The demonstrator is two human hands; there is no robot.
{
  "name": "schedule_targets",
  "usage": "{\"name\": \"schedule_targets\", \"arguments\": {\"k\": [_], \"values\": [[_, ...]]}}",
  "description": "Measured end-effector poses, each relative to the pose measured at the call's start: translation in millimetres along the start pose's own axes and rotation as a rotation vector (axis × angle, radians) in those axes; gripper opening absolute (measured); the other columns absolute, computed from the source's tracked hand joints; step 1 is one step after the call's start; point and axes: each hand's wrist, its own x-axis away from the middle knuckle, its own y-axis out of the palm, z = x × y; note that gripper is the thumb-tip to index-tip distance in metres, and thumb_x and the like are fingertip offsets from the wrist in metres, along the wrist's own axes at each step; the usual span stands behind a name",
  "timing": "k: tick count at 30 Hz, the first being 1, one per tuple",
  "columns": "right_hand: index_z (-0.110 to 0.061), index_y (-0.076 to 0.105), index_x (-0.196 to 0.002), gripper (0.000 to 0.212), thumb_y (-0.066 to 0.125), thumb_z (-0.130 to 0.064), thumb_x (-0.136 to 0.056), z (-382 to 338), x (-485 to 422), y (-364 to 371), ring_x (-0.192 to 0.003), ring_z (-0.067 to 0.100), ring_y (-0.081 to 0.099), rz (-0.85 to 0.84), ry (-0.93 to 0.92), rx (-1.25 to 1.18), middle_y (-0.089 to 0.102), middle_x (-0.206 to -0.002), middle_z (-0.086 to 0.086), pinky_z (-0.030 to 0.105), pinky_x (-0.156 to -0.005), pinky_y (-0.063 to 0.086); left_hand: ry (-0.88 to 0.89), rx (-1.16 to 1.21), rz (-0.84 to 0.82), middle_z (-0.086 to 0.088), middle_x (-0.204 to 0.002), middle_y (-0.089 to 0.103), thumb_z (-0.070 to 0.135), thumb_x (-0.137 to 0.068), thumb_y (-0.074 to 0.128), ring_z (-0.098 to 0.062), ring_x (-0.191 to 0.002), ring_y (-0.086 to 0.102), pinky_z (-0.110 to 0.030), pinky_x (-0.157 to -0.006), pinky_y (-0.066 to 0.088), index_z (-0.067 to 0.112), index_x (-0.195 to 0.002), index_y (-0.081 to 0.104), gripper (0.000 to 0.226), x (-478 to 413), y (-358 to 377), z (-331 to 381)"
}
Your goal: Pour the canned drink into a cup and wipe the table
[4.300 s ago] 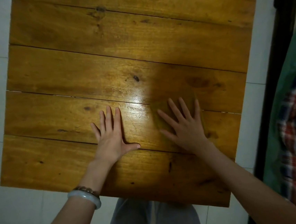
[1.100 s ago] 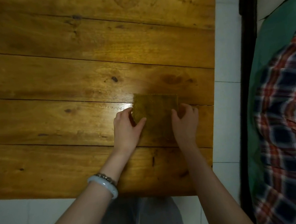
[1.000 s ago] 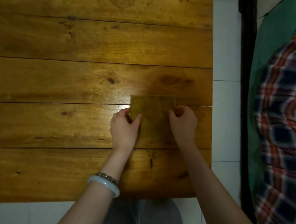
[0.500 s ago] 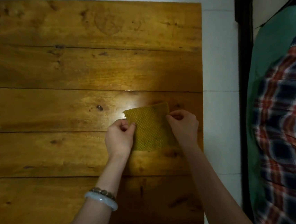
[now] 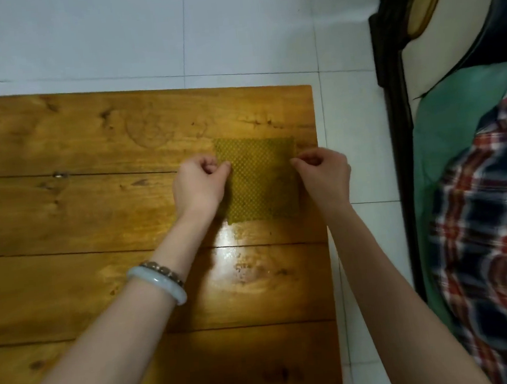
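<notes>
A square yellow-green waffle-textured cloth (image 5: 260, 178) lies spread on the wooden plank table (image 5: 77, 208), near its far right corner. My left hand (image 5: 199, 184) pinches the cloth's left edge between thumb and fingers. My right hand (image 5: 325, 175) pinches its right edge the same way. Both fists are curled, knuckles up. A pale bangle and a bead bracelet sit on my left wrist. No can and no cup are in view.
The table's right edge (image 5: 327, 246) runs just right of my right arm, with white floor tiles (image 5: 199, 26) beyond and behind. A dark-framed bed (image 5: 402, 146) with green sheet and plaid blanket (image 5: 491, 231) stands at the right. A wet sheen shows on the wood below the cloth.
Earlier both hands lay flat with open fingers; they then pinched the cloth's side edges. Since then, the hands have carried the cloth toward the table's far right corner, as the view tilted up.
</notes>
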Motion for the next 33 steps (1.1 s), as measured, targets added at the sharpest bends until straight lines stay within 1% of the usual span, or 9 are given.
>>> {"name": "schedule_targets", "arguments": {"k": [4, 8, 11, 15, 19, 23, 26, 30, 33], "values": [[-0.015, 0.072, -0.096, 0.016, 0.069, -0.023, -0.082, -12, -39, -2, -0.078, 0.003, 0.058, 0.025, -0.013, -0.020, 0.066, -0.086, -0.007, 0.012, -0.072, 0.045, 0.014, 0.003, -0.020, 0.012, -0.061, 0.054, 0.030, -0.082, 0.071, -0.009, -0.061, 0.052, -0.023, -0.062, 0.038, 0.018, -0.078, 0.063, 0.014, -31, 10, 24], [-0.015, 0.072, -0.093, 0.013, 0.069, -0.021, -0.082, -18, -65, 2, -0.070, -0.003, 0.054, 0.031, -0.022, -0.020, 0.063, -0.081, -0.008, 0.005, -0.060, 0.038, 0.009, 0.020, -0.018, 0.010, -0.064, 0.057, 0.030, -0.083, 0.070, -0.010, -0.061, 0.054, -0.027, -0.062, 0.047, 0.019, -0.081, 0.063, 0.013, -51, 20, 37], [-0.015, 0.072, -0.091, 0.011, 0.069, -0.020, -0.082, -19, -77, 7, -0.071, -0.001, 0.055, 0.034, -0.013, -0.011, 0.065, -0.082, -0.006, 0.005, -0.060, 0.037, 0.018, -0.003, 0.017, 0.012, -0.066, 0.057, 0.032, -0.082, 0.070, -0.012, -0.066, 0.058, -0.028, -0.066, 0.051, 0.023, -0.081, 0.060, 0.013, -60, 25, 40], [-0.015, 0.071, -0.092, 0.010, 0.067, -0.019, -0.083, -15, -81, 11, -0.078, 0.005, 0.058, 0.041, -0.046, 0.033, 0.064, -0.082, -0.007, 0.005, -0.062, 0.037, 0.099, -0.037, 0.048, 0.011, -0.071, 0.062, 0.033, -0.082, 0.069, -0.018, -0.077, 0.065, -0.039, -0.075, 0.055, 0.025, -0.087, 0.059, 0.013, -61, 29, 32], [-0.014, 0.070, -0.092, 0.010, 0.066, -0.019, -0.084, -12, -76, 11, -0.080, 0.006, 0.059, 0.059, -0.062, 0.040, 0.063, -0.083, -0.006, 0.012, -0.070, 0.042, 0.218, -0.089, 0.068, 0.010, -0.080, 0.065, 0.039, -0.083, 0.067, -0.022, -0.091, 0.062, -0.045, -0.082, 0.052, 0.023, -0.097, 0.064, 0.022, -57, 26, 19], [-0.014, 0.066, -0.097, 0.012, 0.061, -0.015, -0.086, -11, -59, 4, -0.081, 0.008, 0.058, 0.070, -0.084, 0.034, 0.064, -0.089, -0.004, 0.010, -0.067, 0.043, 0.358, -0.264, 0.109, 0.003, -0.100, 0.066, 0.041, -0.086, 0.062, -0.020, -0.102, 0.051, -0.039, -0.089, 0.045, 0.018, -0.106, 0.065, 0.031, -43, 10, 16], [-0.013, 0.064, -0.100, 0.016, 0.060, -0.014, -0.085, -10, -32, 0, -0.082, 0.012, 0.059, 0.062, -0.142, 0.061, 0.064, -0.089, -0.001, 0.023, -0.074, 0.051, 0.413, -0.338, 0.113, -0.002, -0.103, 0.066, 0.038, -0.088, 0.061, -0.024, -0.101, 0.051, -0.037, -0.085, 0.041, 0.015, -0.104, 0.065, 0.029, -28, -17, 6], [-0.009, 0.064, -0.103, 0.020, 0.057, -0.010, -0.085, -20, 25, 6, -0.089, 0.018, 0.058, -0.059, -0.259, 0.210, 0.065, -0.097, 0.005, 0.024, -0.076, 0.045, 0.365, -0.412, 0.126, -0.008, -0.103, 0.067, 0.035, -0.087, 0.061, -0.031, -0.099, 0.053, -0.040, -0.083, 0.044, 0.014, -0.102, 0.067, 0.026, 7, -64, -20], [-0.007, 0.063, -0.107, 0.024, 0.054, -0.011, -0.086, -42, 79, 19, -0.097, 0.024, 0.057, -0.251, -0.352, 0.355, 0.063, -0.105, 0.009, 0.029, -0.075, 0.043, 0.264, -0.432, 0.167, -0.011, -0.103, 0.067, 0.034, -0.087, 0.062, -0.035, -0.099, 0.054, -0.041, -0.084, 0.044, 0.013, -0.103, 0.066, 0.027, 45, -116, -46]]}}
